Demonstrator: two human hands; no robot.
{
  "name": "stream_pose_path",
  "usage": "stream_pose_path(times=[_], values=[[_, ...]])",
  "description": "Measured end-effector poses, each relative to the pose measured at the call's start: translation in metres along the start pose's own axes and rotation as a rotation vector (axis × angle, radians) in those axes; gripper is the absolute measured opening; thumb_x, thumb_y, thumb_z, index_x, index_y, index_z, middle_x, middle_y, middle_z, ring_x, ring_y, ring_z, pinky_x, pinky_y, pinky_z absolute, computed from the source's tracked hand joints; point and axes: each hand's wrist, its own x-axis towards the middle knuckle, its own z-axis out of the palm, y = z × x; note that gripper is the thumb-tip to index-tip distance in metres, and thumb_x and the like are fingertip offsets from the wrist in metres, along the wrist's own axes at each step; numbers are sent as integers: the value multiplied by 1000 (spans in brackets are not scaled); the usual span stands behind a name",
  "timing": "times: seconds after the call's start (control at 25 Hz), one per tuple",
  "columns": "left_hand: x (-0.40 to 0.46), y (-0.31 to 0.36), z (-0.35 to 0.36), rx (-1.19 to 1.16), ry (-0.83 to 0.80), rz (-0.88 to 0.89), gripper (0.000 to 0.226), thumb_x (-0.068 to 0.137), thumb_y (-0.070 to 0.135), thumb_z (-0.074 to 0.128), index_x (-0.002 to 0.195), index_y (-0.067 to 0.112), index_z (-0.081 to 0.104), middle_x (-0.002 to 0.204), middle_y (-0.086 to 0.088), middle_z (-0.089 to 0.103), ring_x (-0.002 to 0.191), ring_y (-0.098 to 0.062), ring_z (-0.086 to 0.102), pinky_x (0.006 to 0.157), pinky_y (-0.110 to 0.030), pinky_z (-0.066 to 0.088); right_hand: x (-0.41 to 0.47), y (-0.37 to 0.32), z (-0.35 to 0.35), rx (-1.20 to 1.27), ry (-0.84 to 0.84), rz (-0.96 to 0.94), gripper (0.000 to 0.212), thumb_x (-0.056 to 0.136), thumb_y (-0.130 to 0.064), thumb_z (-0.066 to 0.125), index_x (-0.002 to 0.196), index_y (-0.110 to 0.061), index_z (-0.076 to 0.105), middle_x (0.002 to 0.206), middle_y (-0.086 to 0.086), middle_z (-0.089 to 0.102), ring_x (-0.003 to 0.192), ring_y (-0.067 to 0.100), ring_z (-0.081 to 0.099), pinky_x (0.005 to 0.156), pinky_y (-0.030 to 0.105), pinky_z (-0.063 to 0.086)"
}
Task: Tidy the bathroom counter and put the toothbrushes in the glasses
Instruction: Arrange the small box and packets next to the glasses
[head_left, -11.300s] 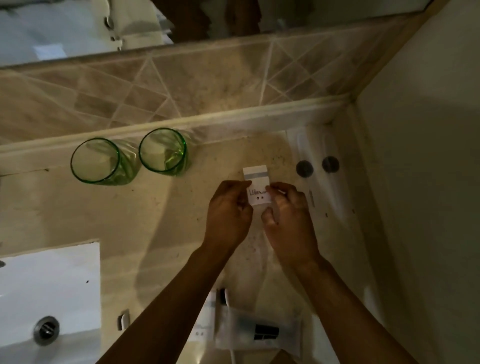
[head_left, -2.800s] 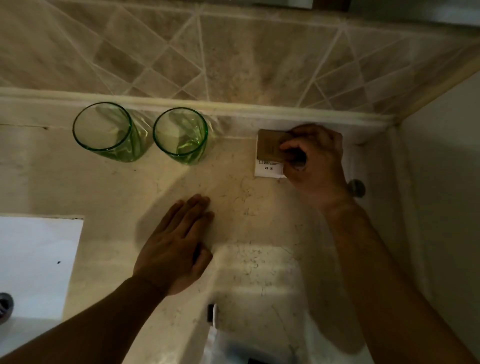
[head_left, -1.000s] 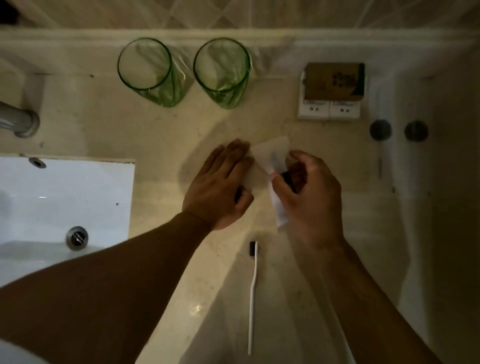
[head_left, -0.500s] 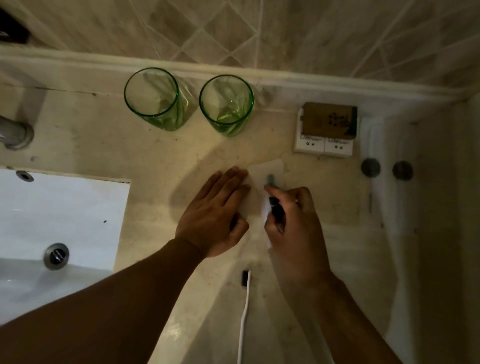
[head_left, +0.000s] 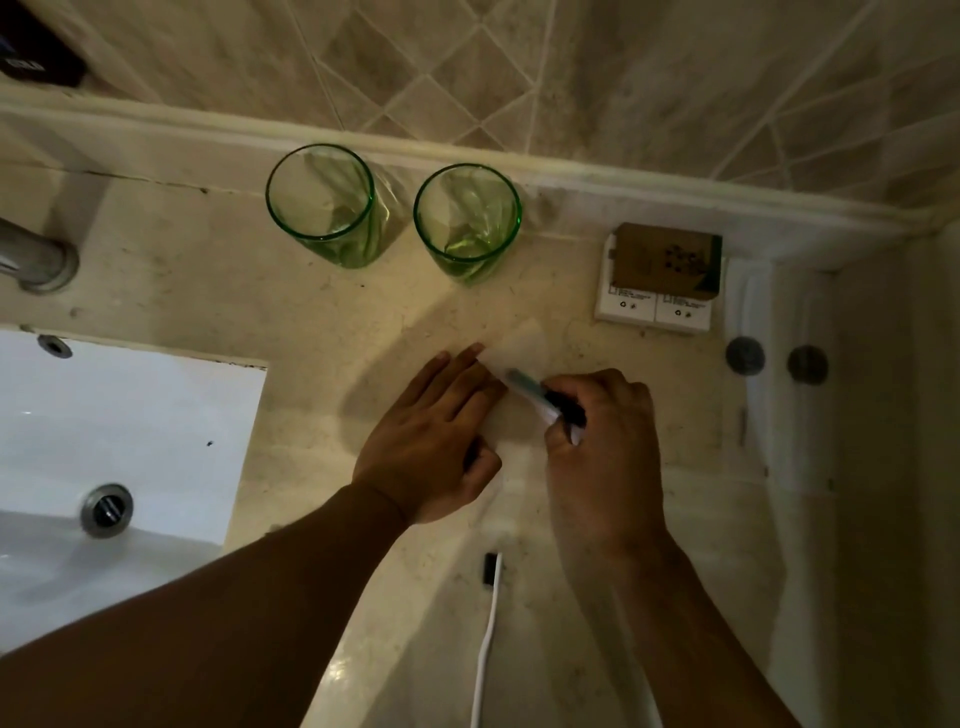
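Observation:
Two empty green glasses, left (head_left: 324, 208) and right (head_left: 467, 221), stand upright by the back ledge. My left hand (head_left: 431, 436) lies flat on the counter, pressing down a translucent plastic wrapper (head_left: 522, 345). My right hand (head_left: 597, 441) grips a small tube with a dark cap (head_left: 540, 397), partly inside the wrapper. A white toothbrush with a black head (head_left: 488, 613) lies on the counter below my hands, pointing toward me.
Small boxes (head_left: 660, 278), a brown one stacked on white ones, sit at the back right. Two dark round caps (head_left: 745, 356) lie beside them. The white sink (head_left: 109, 431) with its drain is at left, with a metal tap (head_left: 36, 257) behind it. A wall closes the right side.
My right hand has shifted slightly right and the tube shows further out of the wrapper. My left hand stays flat on the wrapper. The boxes were stacked at the back right earlier.

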Motion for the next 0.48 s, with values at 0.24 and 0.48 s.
stream_pose_path(times=[0.24,0.48], values=[[-1,-2,4,-18,6,11,67,90,45,41,148,12,38,160,-13,28,151,-24,15,123,-45,14,1,18,-17,-72,65,-43,25,72,-5,77,73,-29,69,118,-8,48,114,12,33,87,33,50],[-1,-3,5,-25,2,16,65,90,42,37,148,12,37,160,-13,29,151,-25,14,122,-44,11,-21,28,-18,204,194,-87,9,81,-14,68,88,-19,66,117,-2,53,109,18,55,85,29,55]])
